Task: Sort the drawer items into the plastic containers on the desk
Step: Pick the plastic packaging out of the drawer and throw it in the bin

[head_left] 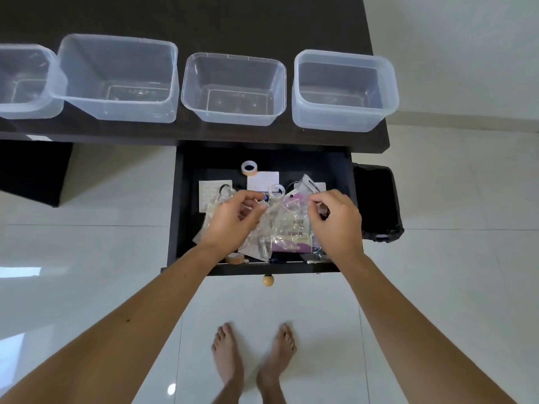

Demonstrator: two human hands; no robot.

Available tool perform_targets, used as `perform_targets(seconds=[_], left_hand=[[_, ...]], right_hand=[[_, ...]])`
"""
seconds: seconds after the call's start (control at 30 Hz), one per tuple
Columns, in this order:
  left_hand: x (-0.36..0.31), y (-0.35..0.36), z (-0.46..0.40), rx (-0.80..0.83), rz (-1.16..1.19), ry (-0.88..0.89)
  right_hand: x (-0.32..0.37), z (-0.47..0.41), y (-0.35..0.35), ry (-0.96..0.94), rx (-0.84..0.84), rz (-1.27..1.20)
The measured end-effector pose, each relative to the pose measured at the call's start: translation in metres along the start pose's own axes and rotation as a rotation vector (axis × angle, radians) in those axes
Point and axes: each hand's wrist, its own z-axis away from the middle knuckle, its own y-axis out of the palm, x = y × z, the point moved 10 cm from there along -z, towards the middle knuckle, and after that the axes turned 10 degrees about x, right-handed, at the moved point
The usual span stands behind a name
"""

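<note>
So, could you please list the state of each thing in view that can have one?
drawer: pulled open, cluttered
four plastic containers: lidless, empty, upright
left hand: pinching clear plastic packet
right hand: pinching the same packet
tape roll: lying flat at drawer's back

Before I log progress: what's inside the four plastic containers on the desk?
Nothing visible inside any of the plastic containers. The leftmost one is cut off by the frame edge, so part of it is unseen.

four containers [233, 88] in a row on desk [262, 24], open drawer [180, 205] below
</note>
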Motion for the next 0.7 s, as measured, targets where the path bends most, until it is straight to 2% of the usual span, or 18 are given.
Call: perform_targets(seconds=[0.2, 0.3, 0.4, 0.47, 0.7], left_hand=[[0.005, 0.012, -0.001, 0.098, 0.285, -0.122], [0.011, 0.015, -0.001, 0.117, 0.361, -0.161], [0.018, 0.005, 0.003, 0.029, 0.378, -0.166], [0.023, -0.003, 0.006, -0.012, 0.347, -0.153], [0.014, -0.031, 0.015, -0.087, 0.175, -0.068]], right_hand=[[0.046, 0.019, 0.019, -0.351, 0.122, 0.005], [0.047, 0.022, 0.033, -0.392, 0.200, 0.034], [0.046, 0.020, 0.034, -0.386, 0.236, 0.005], [0.041, 0.017, 0.030, -0.323, 0.227, -0.037], [-0.004, -0.008, 0.029, 0.154, 0.187, -0.035]])
